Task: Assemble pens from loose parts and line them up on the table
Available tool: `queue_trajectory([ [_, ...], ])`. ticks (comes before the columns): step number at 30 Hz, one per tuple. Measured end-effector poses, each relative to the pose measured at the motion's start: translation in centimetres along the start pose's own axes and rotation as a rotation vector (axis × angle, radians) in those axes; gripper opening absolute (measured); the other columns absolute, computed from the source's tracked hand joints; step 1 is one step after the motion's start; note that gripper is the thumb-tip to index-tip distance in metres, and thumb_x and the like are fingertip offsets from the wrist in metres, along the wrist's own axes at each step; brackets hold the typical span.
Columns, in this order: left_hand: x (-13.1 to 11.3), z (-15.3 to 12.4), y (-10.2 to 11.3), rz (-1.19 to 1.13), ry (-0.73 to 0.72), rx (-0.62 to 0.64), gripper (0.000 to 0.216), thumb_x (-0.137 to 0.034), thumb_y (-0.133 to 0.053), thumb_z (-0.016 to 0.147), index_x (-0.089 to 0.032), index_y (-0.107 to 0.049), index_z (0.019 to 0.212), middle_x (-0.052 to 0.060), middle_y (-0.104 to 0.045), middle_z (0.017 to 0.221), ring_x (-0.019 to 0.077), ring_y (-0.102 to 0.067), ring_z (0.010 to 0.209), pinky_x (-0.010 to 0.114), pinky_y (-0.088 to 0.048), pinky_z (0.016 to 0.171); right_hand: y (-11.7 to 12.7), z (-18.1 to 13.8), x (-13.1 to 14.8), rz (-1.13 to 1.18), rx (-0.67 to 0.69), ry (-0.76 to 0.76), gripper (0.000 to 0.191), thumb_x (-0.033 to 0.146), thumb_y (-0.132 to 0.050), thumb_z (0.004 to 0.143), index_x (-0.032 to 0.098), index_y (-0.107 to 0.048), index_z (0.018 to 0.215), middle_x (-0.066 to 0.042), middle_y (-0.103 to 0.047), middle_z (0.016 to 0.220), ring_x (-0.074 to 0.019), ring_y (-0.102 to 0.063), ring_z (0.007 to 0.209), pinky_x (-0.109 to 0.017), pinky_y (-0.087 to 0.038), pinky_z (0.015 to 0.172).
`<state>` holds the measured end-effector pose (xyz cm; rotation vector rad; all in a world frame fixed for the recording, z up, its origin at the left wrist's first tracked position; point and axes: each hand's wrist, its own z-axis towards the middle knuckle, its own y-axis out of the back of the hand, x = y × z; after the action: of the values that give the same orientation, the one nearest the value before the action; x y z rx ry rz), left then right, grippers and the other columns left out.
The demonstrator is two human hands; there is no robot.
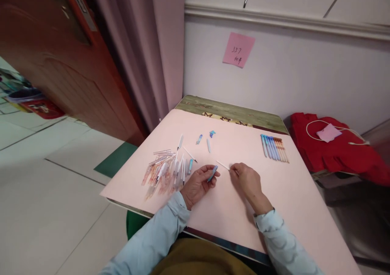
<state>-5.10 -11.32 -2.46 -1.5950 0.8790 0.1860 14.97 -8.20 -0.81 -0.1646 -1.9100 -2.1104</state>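
- Lower centre of the frame: the left hand (195, 187) has its grip clamped on a blue pen barrel (212, 174).
- Right of it, the right hand (249, 180) has its grip pinched on the near end of a thin white stick (223, 165).
- Left of centre: a loose pile of pen parts (164, 170) on the pink-topped counter (300, 210).
- Right of centre: a row of pens (275, 148).
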Motion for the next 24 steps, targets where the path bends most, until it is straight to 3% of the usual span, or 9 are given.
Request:
queue_trajectory([
  [4, -0.1, 0.0, -0.1, -0.021, 0.027, 0.020, 0.023, -0.021, -0.076, 0.077, -0.011, -0.066, 0.096, 0.008, -0.068, 0.086, 0.0076, -0.058, 0.063, 0.018, -0.042, 0.058, 0.9, 2.6, 1.6, 0.068, -0.050, 0.102, 0.017, 0.028, -0.057, 0.089, 0.024, -0.073, 0.091, -0.003, -0.072, 0.095, -0.0159, -0.064, 0.073, -0.025, -0.039, 0.064],
  [9, -0.3, 0.0, -0.4, -0.053, 0.060, 0.075, 0.022, -0.020, -0.077, 0.075, -0.012, -0.065, 0.092, 0.008, -0.067, 0.083, 0.0069, -0.055, 0.059, 0.017, -0.037, 0.051, 1.1, 9.5, 6.1, 0.206, -0.070, 0.320, 0.016, 0.026, -0.058, 0.090, 0.023, -0.074, 0.091, -0.003, -0.073, 0.091, -0.0161, -0.065, 0.077, -0.025, -0.043, 0.074],
  [17, -0.8, -0.3, 0.1, -0.182, 0.043, 0.167, 0.021, -0.020, -0.077, 0.074, -0.014, -0.064, 0.089, 0.006, -0.066, 0.078, 0.0064, -0.050, 0.053, 0.015, -0.025, 0.041, -4.1, 19.8, 13.9, 0.060, 0.139, 0.486, 0.023, 0.022, -0.054, 0.091, 0.023, -0.075, 0.102, -0.004, -0.073, 0.104, -0.0184, -0.065, 0.094, -0.025, -0.044, 0.080],
  [24, -1.1, -0.4, 0.2, -0.232, 0.071, 0.226, 0.021, -0.019, -0.077, 0.073, -0.014, -0.063, 0.087, 0.005, -0.065, 0.074, 0.0065, -0.049, 0.049, 0.015, -0.023, 0.037, -7.3, 22.8, 16.6, -0.017, 0.205, 0.525, 0.026, 0.025, -0.052, 0.092, 0.025, -0.074, 0.105, -0.005, -0.072, 0.111, -0.0207, -0.064, 0.101, -0.026, -0.044, 0.083],
])
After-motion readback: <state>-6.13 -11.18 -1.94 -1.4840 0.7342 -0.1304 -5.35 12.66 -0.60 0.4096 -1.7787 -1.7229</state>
